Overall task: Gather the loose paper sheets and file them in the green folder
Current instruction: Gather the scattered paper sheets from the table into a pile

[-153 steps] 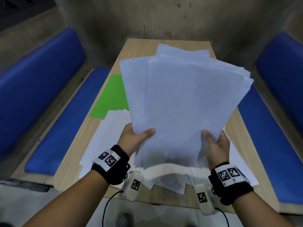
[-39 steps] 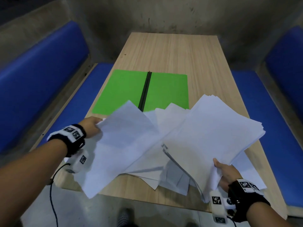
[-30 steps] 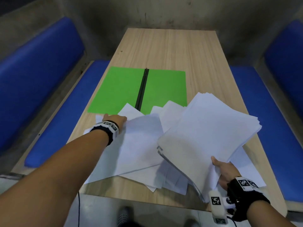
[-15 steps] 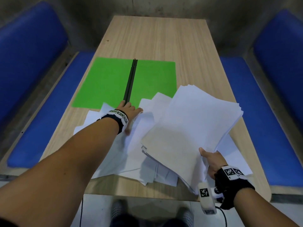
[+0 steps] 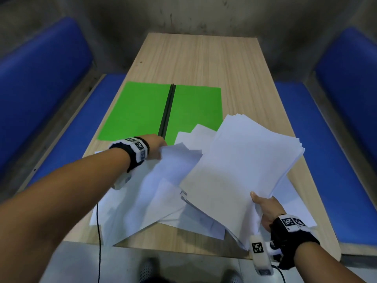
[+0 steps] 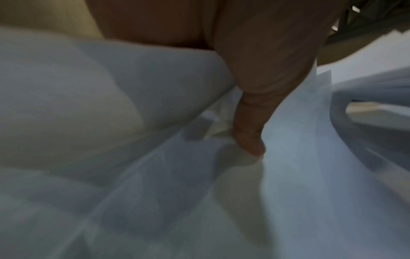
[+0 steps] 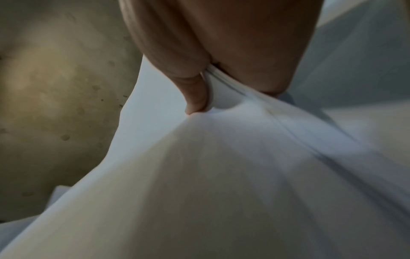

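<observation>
- Plainly, the right hand [image 5: 266, 211] has its thumb [image 7: 195, 92] on top and the fingers beneath, pinching the near corner of a thick stack [image 5: 244, 170] held tilted above the table [image 5: 204, 58].
- Its grip bunches the sheets at that corner; the stack's far edges fan a little.
- On the other side, the left hand [image 5: 156, 147] takes the far edge of a loose sheet [image 5: 163, 180]; the thumb [image 6: 250, 122] lies on paper, but blur hides whether the fingers have closed beneath.
- More sheets [image 5: 183, 219] lie scattered near the front edge, some under the stack.
- Beyond them the folder [image 5: 142, 111] lies open and flat, its near corner covered by paper.
- Gathering is in hand, I judge; filing has not begun.
- Next, the left sheet needs to join the stack, squared before it goes in.
</observation>
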Demonstrator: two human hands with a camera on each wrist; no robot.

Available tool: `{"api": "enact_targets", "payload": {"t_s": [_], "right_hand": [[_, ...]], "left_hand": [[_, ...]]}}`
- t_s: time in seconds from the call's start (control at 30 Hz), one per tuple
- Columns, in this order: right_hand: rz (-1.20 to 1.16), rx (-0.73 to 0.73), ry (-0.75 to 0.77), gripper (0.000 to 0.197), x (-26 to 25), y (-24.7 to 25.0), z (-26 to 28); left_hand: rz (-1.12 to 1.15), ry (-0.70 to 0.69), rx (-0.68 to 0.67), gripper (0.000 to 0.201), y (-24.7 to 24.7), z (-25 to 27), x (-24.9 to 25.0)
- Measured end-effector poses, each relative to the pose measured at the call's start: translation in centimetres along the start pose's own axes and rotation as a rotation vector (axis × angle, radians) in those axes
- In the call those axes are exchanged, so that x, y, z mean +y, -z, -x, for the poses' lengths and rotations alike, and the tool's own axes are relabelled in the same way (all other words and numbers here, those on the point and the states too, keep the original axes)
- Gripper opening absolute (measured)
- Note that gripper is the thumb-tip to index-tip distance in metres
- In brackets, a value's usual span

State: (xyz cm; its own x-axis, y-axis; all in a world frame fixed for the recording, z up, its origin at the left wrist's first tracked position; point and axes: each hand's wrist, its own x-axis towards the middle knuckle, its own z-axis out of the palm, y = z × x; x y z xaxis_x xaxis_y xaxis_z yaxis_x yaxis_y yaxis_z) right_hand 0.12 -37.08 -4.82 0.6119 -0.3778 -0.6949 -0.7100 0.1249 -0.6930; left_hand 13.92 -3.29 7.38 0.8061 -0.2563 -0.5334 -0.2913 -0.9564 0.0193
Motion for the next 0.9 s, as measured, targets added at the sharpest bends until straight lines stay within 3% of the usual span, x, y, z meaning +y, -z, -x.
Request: {"api": "enact_targets", "payload": {"t_s": [0.07,0.17,0.23,0.3,0.37,0.43,0.53,0.63,0.7,0.73,0.83,0.9], "right_hand": [[-0.048,-0.034,0.01,0.095,0.4,0.4,-0.2],[-0.121,-0.07,0.056,0.13,2.4,1.7,-2.7],[-0.2,-0.125,0.067,0.109,1.8,1.7,-1.8],[-0.229,-0.205,0.113,0.075,-1.7,0.2,3.2],[-0.281,-0.334,0.146,0.037,-4.2,-0.8,6.1],[-0.308,-0.443,0.2,0.026,-6.4,-1.4,7.4],[-0.419,-0.522,0.281,0.03,-9.2,-2.0,9.2],[-0.455,-0.487,0.367,0.031,-10.8,-2.1,10.1],[-0.429,-0.454,0.449,0.034,-11.3,-2.2,10.7],[-0.411,-0.423,0.491,0.037,-11.3,-2.3,10.7],[-0.381,-0.255,0.599,0.04,-11.2,-2.8,11.4],[-0.388,-0.142,0.674,0.045,-11.2,-3.4,12.4]], "left_hand": [[0.084,0.027,0.07,0.019,1.6,1.3,-1.1],[0.247,0.085,0.178,0.022,3.6,2.9,-2.8],[0.4,0.125,0.262,0.034,4.5,3.7,-3.7],[0.553,0.152,0.31,0.04,5.1,4.9,-3.7],[0.781,0.074,0.337,0.025,5.1,6.0,-3.0],[1.107,-0.029,0.301,0.021,4.8,7.5,-1.4],[1.436,-0.112,0.238,0.046,3.3,8.7,0.4],[1.582,-0.19,0.254,0.054,2.3,9.5,2.1],[1.643,-0.238,0.274,0.044,1.9,9.9,3.1],[1.628,-0.276,0.282,0.042,1.9,10.3,3.6],[1.428,-0.385,0.369,0.075,1.2,10.4,4.4],[1.38,-0.392,0.477,0.06,0.5,10.5,5.1]]}}
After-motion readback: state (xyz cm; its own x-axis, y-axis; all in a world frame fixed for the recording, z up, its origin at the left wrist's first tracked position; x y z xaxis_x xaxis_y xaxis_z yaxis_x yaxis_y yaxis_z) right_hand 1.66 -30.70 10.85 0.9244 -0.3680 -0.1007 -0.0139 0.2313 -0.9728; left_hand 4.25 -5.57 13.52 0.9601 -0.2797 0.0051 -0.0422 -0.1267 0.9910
